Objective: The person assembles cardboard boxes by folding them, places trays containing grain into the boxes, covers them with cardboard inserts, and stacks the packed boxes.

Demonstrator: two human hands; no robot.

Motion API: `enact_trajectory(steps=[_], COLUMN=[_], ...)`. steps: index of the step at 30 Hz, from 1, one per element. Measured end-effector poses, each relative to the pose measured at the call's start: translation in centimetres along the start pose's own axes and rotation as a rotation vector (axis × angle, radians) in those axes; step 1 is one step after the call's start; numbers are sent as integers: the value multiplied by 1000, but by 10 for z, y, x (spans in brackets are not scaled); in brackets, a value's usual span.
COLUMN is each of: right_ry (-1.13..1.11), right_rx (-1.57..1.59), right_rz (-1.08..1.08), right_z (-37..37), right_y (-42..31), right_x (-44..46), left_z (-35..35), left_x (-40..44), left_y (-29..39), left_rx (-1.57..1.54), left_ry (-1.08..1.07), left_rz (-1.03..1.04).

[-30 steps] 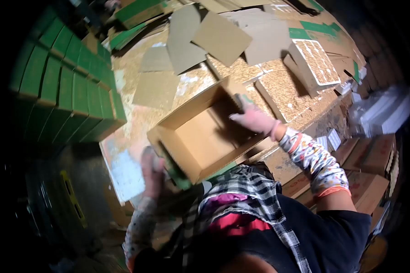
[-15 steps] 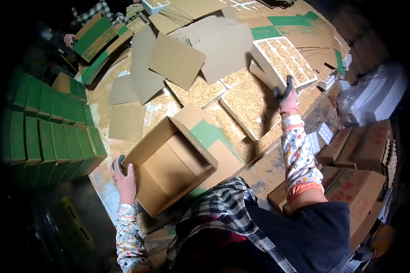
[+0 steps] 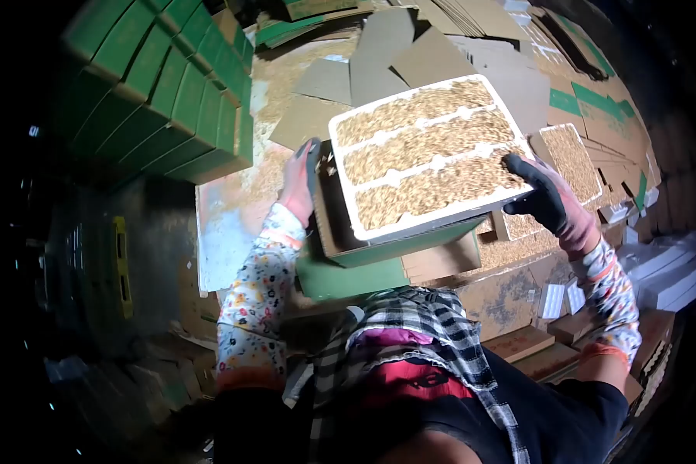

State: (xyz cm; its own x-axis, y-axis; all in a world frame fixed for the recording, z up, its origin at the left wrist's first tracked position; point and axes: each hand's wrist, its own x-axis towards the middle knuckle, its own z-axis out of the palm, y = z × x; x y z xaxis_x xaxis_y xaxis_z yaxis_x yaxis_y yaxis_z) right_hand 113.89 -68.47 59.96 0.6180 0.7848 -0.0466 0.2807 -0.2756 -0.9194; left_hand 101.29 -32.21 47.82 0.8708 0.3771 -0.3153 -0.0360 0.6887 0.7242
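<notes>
A white foam tray [image 3: 344, 182] filled with light brown flakes lies slightly tilted over the mouth of a cardboard box [image 3: 406, 247] with green sides. My right hand [image 3: 553, 197], in a pink glove with dark fingers, grips the tray's right end, its fingers over the rim. My left hand [image 3: 300, 182], gloved alike, holds the box at its left wall, fingers around the upper edge. A dark gap shows between the tray and that wall. Most of the inside of the box is hidden under the tray.
Stacked green boxes [image 3: 189, 100] rise at the left. Loose cardboard sheets [image 3: 429, 58] lie across the back of the table. Another flake-filled tray [image 3: 539, 147] rests at the right, and wrapped white blocks [image 3: 673, 274] sit beyond the table's right edge.
My right hand has brought the tray leftward from the table onto the box mouth. The box has turned under my left hand, which keeps hold of it. The view has shifted left.
</notes>
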Motion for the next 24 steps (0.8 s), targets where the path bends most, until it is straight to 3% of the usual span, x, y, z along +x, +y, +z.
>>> enact_trajectory(steps=[1,3,5,6,7,8,9,11,13,14,15,16,17,18,19,21,24], right_ry=[51,-38,-215,-289,-272,-194,-269,-265,-264,-89,220,458,700,895,932,483,581], right_rx=[499,366,-191,-516,-799,-815,-887,-965,-982,-912,-662,-628,-677,-869,-983,-644,-903], right_rz=[498,465,325,480,345,153,309,100,43,176,67,40,-102,-15,196,451,-65], right_z=[19,49,60,74,85,88,90,85,60,46,20,-4,-31,-49,-59,-60,-53], right_y=[-31,-43,1,-17,22,35,12,47,-7,-24,3,33,72,108,153,205,236], right_x=[22,37,45,49,44,36,39,37,58,78,99,132,166,195,222,255,266], left_z=[10,18,-28,-49,-62,-50,-34,-26,-22,-14,-6,-8,-8,-2,5,1,6], left_x=[-8,-21,-1,8,12,-1,-11,-11,-9,-9,-11,-9,-5,-3,-4,-4,-6], left_y=[7,18,11,0,-10,-8,-2,-1,0,3,5,2,1,3,1,-2,-6], left_rx=[-27,77,-48,274,587,932,1272,1277,1320,1331,1351,1379,1410,1443,1468,1442,1456], left_ry=[-78,-233,-252,-154,-47,46,151,148,161,156,150,138,126,149,179,253,260], left_rz=[-16,49,-82,85,260,338,427,415,370,355,340,376,415,383,338,242,345])
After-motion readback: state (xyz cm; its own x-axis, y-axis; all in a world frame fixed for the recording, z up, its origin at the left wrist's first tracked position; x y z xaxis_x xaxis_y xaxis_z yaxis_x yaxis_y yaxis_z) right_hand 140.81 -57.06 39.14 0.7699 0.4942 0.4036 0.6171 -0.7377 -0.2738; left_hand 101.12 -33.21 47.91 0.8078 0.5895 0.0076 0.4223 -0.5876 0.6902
